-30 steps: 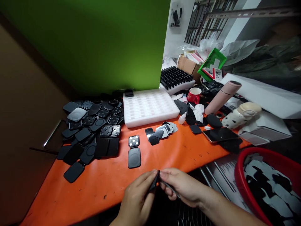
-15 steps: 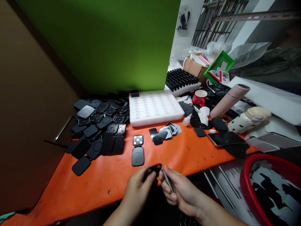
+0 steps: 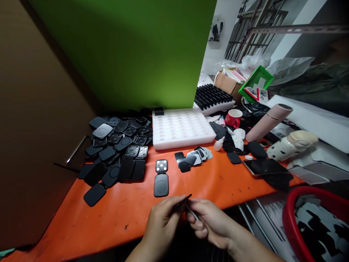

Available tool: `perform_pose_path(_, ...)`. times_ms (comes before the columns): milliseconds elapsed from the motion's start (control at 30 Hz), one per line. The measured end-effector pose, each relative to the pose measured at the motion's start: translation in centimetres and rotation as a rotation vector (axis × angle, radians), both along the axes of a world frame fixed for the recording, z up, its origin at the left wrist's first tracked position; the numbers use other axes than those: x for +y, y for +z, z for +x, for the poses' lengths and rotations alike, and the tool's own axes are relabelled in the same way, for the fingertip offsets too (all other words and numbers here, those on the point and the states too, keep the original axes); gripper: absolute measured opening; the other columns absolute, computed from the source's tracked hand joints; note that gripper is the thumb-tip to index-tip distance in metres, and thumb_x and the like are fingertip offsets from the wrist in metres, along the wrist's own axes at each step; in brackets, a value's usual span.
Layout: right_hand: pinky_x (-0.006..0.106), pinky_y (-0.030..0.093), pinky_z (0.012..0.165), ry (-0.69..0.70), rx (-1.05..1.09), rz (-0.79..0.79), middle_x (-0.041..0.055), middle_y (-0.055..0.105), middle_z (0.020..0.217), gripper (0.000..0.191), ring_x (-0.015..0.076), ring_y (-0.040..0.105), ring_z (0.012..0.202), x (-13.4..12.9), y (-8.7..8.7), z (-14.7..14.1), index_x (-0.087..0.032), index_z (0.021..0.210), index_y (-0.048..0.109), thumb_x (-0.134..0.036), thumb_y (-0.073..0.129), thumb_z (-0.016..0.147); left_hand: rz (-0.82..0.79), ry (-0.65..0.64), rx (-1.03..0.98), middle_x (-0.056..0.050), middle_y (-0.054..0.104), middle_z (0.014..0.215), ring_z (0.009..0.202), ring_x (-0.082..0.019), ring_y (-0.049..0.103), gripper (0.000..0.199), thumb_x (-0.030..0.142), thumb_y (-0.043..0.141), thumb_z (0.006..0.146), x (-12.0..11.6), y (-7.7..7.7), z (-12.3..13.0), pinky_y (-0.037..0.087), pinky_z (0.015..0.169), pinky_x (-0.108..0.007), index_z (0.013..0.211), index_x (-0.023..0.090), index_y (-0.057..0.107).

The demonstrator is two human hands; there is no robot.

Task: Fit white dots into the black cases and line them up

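– So, starting with the left hand [image 3: 163, 218]?

– Closed, with fingers curled round a thin dark piece [image 3: 188, 197] and thumb pressed against it, leaving mainly a narrow upper edge in sight.

– And the right hand [image 3: 209, 220]?

– Closed too, pinching a slim grey metal tool [image 3: 194, 214] between thumb and fingers, aimed up toward the thin dark piece.

– Touching it?

– Can't tell; too close together, and partly covered by fingertips. Both held low, by the near edge of the orange table [image 3: 131, 218].

– Then, just beyond the hands?

– An opened black case [image 3: 161, 178], laid flat: square half with pale dots at the far end, smooth half nearer, joined between.

– To the left of that?

– A big pile of black cases [image 3: 107, 154], overlapping at various angles, some showing dots, others plain faces.

– Farther back?

– A white foam tray [image 3: 182, 127] close to the green panel [image 3: 122, 54], with a small dark item [image 3: 159, 111] at its far left corner. Nearer, thin grey, black and white sheets [image 3: 191, 160], fanned and overlapping.

– And over on the right?

– A small dropper bottle [image 3: 219, 144], a red mug [image 3: 233, 118], a pink flask [image 3: 268, 123], a phone [image 3: 261, 166] lying flat. Below, beside the table, a red basin [image 3: 289, 218] full of black and white pieces.
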State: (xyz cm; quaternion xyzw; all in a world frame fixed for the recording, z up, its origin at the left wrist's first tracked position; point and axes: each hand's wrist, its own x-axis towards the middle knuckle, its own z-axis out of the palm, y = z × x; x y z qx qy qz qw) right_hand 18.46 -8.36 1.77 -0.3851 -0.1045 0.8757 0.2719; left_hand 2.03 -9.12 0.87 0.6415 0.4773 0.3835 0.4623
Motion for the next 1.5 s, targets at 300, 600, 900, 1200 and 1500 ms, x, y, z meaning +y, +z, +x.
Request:
perform_pose_path(300,0.014,0.019,0.035,-0.094,0.096,-0.281,-0.0062,0.041,0.045,0.023,0.0029,0.031,0.035,0.2,0.6,-0.9,-0.014,0.069,0.052,-0.035,0.052,0.08,0.223,-0.098,-0.116,-0.003,0.064,0.111,0.099,-0.018,0.061,0.047,0.002,0.046,0.079,-0.8,-0.5,-0.4,0.048,0.086,-0.031,0.114,0.031,0.056)
perform_pose_path(600,0.019,0.027,0.047,-0.09,-0.51,0.544,-0.005,0.042,0.06,0.027,0.0076,0.035,0.052,-0.1,-1.6,-0.3,-0.017,0.08,0.053,-0.043,0.062,0.074,-0.343,0.348,-0.371,-0.005,0.066,0.083,0.076,-0.02,0.063,0.028,0.036,0.062,0.076,1.2,-0.9,-0.4,0.05,0.065,-0.026,0.096,0.017,0.059)
perform_pose_path(900,0.022,0.029,0.054,0.11,-0.902,0.857,-0.0029,0.043,0.062,0.03,0.0116,0.037,0.059,0.1,-4.0,1.0,-0.018,0.064,0.044,-0.042,0.048,0.083,0.108,0.004,0.433,-0.011,0.051,0.126,0.116,-0.022,0.047,0.04,0.037,0.036,0.09,6.0,-3.2,-2.0,0.038,0.095,-0.038,0.126,0.019,0.042)
perform_pose_path(1200,0.022,0.031,0.054,0.197,-0.983,0.889,-0.0021,0.049,0.063,0.028,0.012,0.042,0.059,3.7,-5.4,1.9,-0.018,0.065,0.047,-0.04,0.049,0.082,0.223,-0.072,0.752,-0.009,0.032,0.141,0.13,-0.026,0.027,0.057,0.042,0.046,0.084,7.1,-6.1,-4.1,0.016,0.106,-0.048,0.135,0.019,0.034)
perform_pose_path(1500,0.024,0.038,0.061,0.332,-1.025,0.958,0.0052,0.064,0.081,0.018,0.0182,0.056,0.073,6.6,-5.4,-1.9,-0.016,0.08,0.058,-0.032,0.051,0.079,0.294,-0.012,0.958,-0.006,0.031,0.142,0.129,-0.025,0.028,0.056,0.043,0.038,0.087,3.5,-6.6,-5.6,0.023,0.105,-0.044,0.137,0.02,0.028)
